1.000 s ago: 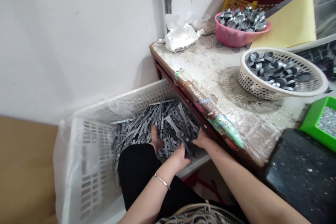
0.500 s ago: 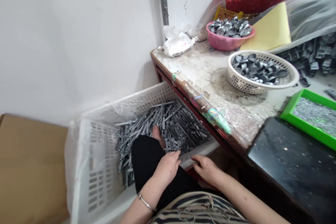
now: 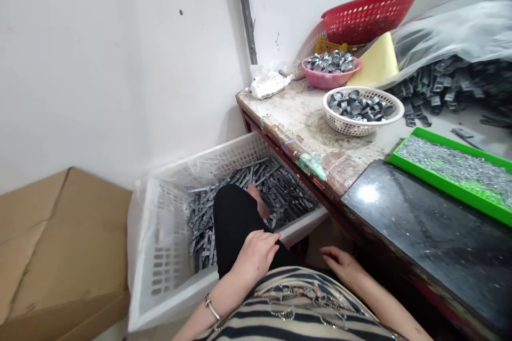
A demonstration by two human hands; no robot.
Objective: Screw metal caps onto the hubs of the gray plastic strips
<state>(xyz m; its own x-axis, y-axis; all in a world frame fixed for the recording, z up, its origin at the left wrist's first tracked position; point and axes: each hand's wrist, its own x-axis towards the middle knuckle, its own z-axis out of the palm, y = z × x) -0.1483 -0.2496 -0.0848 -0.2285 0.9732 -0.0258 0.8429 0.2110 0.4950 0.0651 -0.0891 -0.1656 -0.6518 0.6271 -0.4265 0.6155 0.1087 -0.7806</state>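
My left hand (image 3: 257,253) lies on the leg in black trousers (image 3: 230,224), fingers stretched out and holding nothing. To the right, between the body and the workbench, my right hand (image 3: 340,262) hangs low with thumb and fingers apart and nothing in it. Close in front stands a white plastic crate (image 3: 160,261), lined with clear film. Many grey strap-like plastic parts (image 3: 208,213) fill its bottom in a loose heap. A bare foot (image 3: 258,202) rests inside the crate over these parts.
On the worn workbench (image 3: 340,165) stand a white basket (image 3: 348,127) and a pink bowl (image 3: 326,81) of round grey parts. A green tray (image 3: 452,192) holds small shiny pieces beside a black slab (image 3: 424,240). A cardboard box (image 3: 80,245) stands left; a red basket (image 3: 372,16) leans behind.
The view has shifted right, showing more of the green tray and cardboard box. My right hand has moved right, away from the left hand and the crate's edge. My left hand stays over the leg.
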